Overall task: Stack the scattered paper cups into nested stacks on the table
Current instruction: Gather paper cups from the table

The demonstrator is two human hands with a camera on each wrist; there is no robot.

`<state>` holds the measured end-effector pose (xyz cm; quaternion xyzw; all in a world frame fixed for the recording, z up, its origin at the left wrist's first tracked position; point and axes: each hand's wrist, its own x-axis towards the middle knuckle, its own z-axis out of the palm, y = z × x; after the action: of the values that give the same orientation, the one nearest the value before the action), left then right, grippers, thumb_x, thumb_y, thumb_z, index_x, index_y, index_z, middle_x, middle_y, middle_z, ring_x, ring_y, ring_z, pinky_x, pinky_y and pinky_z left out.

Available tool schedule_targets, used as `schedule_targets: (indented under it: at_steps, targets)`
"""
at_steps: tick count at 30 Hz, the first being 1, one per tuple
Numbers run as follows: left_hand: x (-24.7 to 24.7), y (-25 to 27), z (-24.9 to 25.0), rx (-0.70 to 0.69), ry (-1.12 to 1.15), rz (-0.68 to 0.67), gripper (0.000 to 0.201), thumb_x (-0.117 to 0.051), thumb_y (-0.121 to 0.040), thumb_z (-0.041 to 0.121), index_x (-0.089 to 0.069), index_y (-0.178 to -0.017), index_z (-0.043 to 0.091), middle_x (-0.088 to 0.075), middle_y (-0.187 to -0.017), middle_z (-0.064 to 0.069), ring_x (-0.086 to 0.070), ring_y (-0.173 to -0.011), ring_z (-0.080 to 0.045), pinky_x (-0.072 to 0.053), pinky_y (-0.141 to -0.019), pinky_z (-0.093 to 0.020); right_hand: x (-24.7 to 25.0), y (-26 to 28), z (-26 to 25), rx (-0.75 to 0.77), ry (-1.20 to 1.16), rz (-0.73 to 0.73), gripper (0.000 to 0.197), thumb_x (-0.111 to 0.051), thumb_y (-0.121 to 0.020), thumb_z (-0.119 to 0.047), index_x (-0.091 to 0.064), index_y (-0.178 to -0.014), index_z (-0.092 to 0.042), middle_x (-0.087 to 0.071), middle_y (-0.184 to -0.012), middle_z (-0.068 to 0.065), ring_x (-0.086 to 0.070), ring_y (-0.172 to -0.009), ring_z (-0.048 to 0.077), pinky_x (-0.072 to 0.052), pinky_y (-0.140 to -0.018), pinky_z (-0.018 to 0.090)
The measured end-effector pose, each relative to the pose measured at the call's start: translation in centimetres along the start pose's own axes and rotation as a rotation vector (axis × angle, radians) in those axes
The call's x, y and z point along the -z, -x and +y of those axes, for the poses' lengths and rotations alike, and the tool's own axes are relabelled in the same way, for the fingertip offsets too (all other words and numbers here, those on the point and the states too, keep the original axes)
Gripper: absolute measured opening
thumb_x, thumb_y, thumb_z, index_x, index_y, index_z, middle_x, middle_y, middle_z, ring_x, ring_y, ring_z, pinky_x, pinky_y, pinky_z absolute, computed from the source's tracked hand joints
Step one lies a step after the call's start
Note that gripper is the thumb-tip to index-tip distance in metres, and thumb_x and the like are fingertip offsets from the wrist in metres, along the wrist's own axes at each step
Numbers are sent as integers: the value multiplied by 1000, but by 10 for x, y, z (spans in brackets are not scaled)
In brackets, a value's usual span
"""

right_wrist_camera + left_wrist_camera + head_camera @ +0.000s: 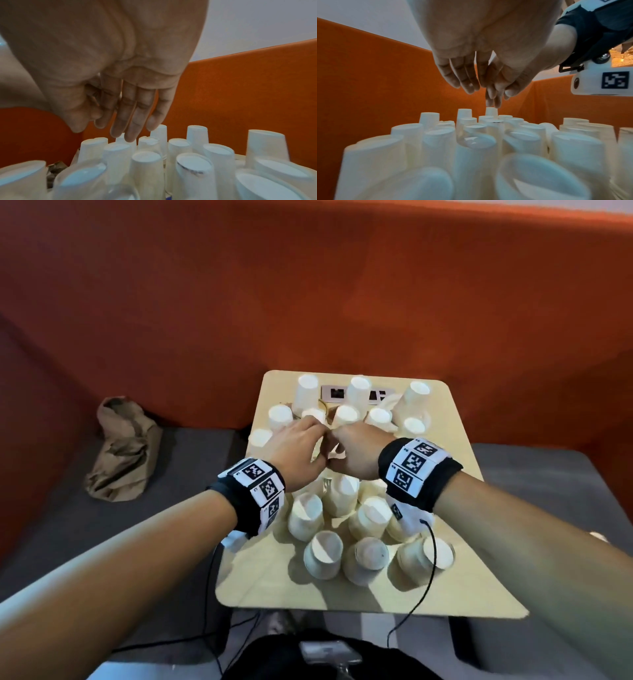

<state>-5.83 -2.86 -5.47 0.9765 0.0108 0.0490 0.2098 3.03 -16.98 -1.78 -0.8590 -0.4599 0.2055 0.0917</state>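
Observation:
Many white paper cups stand upside down across the small wooden table (459,474); one near cup (323,554) sits at the front, taller cups (306,395) stand at the back. Both hands hover side by side over the middle of the cluster. My left hand (301,446) has relaxed fingers (467,79) pointing down above the cups, holding nothing. My right hand (352,450) also hangs with straight fingers (135,119) just above the cup bases (118,147). In the left wrist view the right hand's fingertips (493,102) nearly touch a far cup (491,111).
An orange padded wall (308,285) curves behind the table. A crumpled brown paper bag (123,450) lies on the grey seat at left. A socket panel (337,393) sits at the table's back. A black cable (424,587) hangs from the right wrist.

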Motion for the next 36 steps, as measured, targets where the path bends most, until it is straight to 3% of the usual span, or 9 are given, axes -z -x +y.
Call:
schedule_targets:
  at_steps: [3, 7, 10, 16, 20, 25, 29, 33, 36]
  targets:
    - [-12, 7, 23, -12, 30, -28, 16, -62, -81, 24, -60, -96, 19, -56, -104, 2, -58, -97, -23, -48, -84, -38, -5, 32, 8, -4, 2, -11, 20, -64, -88, -29, -67, -107, -23, -56, -93, -11, -62, -99, 19, -45, -78, 27]
    - [-28, 19, 51, -28, 28, -75, 16, -64, -80, 32, -57, -88, 21, -50, -91, 6, -58, -83, -21, -47, -71, -33, -17, 70, 21, 30, 10, -65, 30, -65, -86, -30, -63, -115, -24, -66, -110, -7, -62, -101, 17, -52, -85, 34]
    - [-36, 31, 66, -6, -6, -134, 19, -62, -81, 39, -58, -91, 23, -54, -95, 5, -59, -85, -20, -50, -75, -36, -26, 90, 30, 61, 11, -122, 34, -66, -86, -31, -61, -119, -22, -66, -113, -6, -62, -101, 16, -52, -87, 35]
    - [-47, 55, 87, -21, -56, -210, 36, -59, -88, 43, -60, -117, 21, -59, -113, 1, -62, -95, -20, -48, -79, -32, -36, 127, 49, 39, 91, -167, 39, -70, -82, -44, -63, -116, -26, -66, -111, -8, -62, -101, 16, -52, -87, 35]
    - [-48, 57, 95, -42, -52, -212, 35, -56, -92, 40, -59, -121, 20, -58, -118, 3, -61, -101, -18, -45, -82, -28, -32, 150, 61, -9, 213, -213, 48, -72, -78, -53, -62, -119, -30, -65, -113, -7, -60, -103, 17, -50, -84, 33]
    - [-50, 53, 105, -71, -60, -208, 32, -54, -92, 37, -59, -120, 20, -60, -119, 3, -59, -103, -20, -45, -84, -31, -36, 160, 78, -85, 287, -248, 62, -80, -69, -52, -57, -125, -39, -62, -114, -12, -61, -102, 18, -44, -74, 29]
    - [-52, 52, 111, -98, -52, -218, 31, -53, -94, 32, -59, -121, 19, -59, -122, 4, -58, -106, -17, -38, -80, -25, -52, 161, 85, -103, 318, -237, 49, -76, -74, -41, -58, -120, -42, -66, -109, -6, -64, -90, 21, -55, -75, 36]
    - [-47, 53, 111, -98, -45, -223, 31, -52, -95, 32, -58, -122, 19, -59, -122, 4, -58, -106, -17, -40, -81, -26, -45, 167, 86, -129, 249, -202, 42, -71, -79, -41, -58, -119, -40, -63, -104, -8, -60, -88, 17, -42, -64, 28]
    - [-42, 53, 110, -90, -57, -252, 33, -52, -95, 34, -56, -125, 22, -58, -125, 5, -58, -105, -15, -42, -82, -26, -24, 174, 86, -144, 105, -163, 43, -70, -79, -42, -61, -120, -37, -64, -110, -12, -60, -96, 15, -45, -71, 27]
